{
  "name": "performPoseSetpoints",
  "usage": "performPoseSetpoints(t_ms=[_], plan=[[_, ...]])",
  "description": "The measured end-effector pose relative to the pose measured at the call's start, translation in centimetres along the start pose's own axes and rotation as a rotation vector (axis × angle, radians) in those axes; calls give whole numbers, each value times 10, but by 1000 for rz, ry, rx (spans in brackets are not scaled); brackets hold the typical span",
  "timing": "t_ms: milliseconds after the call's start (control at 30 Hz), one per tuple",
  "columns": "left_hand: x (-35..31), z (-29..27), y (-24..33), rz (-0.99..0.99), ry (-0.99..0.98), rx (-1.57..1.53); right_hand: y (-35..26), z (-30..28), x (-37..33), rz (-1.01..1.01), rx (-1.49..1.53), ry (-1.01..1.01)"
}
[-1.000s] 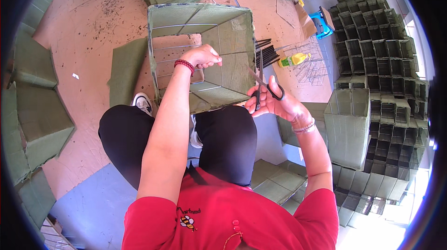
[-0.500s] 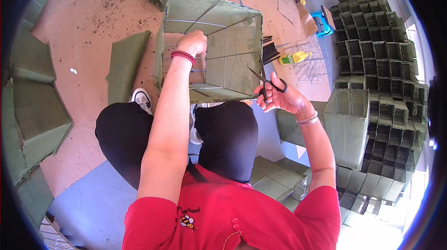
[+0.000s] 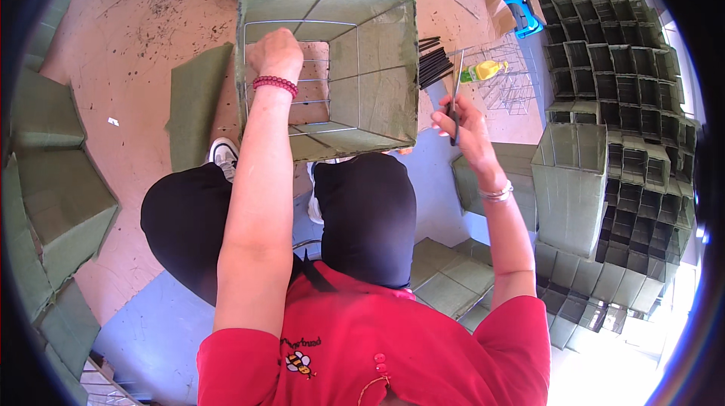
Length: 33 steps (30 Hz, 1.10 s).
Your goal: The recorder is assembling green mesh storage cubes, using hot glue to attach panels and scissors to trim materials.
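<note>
A square box (image 3: 377, 74) of green cloth over a wire frame lies before my knees, its wide mouth toward me. Through the wire-barred opening at its far end the floor shows. Inside it, my left hand (image 3: 276, 57) is closed near the left wall, apparently round the wire; the fingertips are hidden. To the right of the box, my right hand (image 3: 470, 128) holds black-handled scissors (image 3: 455, 111), their blades pointing away from me and seen nearly edge-on. The scissors are apart from the box.
Black sticks (image 3: 433, 64), a yellow-green bottle (image 3: 483, 71) and wire grids (image 3: 517, 89) lie beyond my right hand. A blue stool (image 3: 523, 15) stands farther off. Stacked green boxes (image 3: 596, 66) fill the right side; more boxes (image 3: 64, 187) stand left. A green sheet (image 3: 195, 108) lies beside my foot.
The box and my left hand have shifted left and slightly away in view. My right hand has drawn clear of the box's edge, turning the scissors; their blades look closer together.
</note>
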<state>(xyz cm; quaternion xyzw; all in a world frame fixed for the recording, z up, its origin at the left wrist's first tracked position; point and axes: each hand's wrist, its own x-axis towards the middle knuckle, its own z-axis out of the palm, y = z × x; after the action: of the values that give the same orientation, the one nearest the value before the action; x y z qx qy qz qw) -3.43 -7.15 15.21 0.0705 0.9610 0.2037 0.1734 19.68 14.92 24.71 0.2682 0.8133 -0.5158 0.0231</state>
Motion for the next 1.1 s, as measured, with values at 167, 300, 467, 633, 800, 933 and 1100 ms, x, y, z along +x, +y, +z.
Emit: performPoseSetpoints(t_ms=[167, 300, 467, 633, 800, 933, 1100], plan=[[-1, -1, -3, -30, 174, -16, 19, 36, 13, -193, -59, 82], [24, 4, -32, 357, 224, -232, 30, 50, 16, -256, 26, 77], [-22, -70, -4, 376, -300, -1400, 56, 47, 16, -303, 67, 146], [-19, -147, -30, 447, -200, -1636, 64, 48, 18, -322, 143, 116], [3, -239, -108, 500, -212, -1622, 65, 54, 18, -351, 194, 107], [-2, -302, -157, 490, -166, -1462, 65, 51, 15, -330, 196, 118], [12, -388, -250, 423, 0, -1492, 66, 48, 15, -339, 230, 114]])
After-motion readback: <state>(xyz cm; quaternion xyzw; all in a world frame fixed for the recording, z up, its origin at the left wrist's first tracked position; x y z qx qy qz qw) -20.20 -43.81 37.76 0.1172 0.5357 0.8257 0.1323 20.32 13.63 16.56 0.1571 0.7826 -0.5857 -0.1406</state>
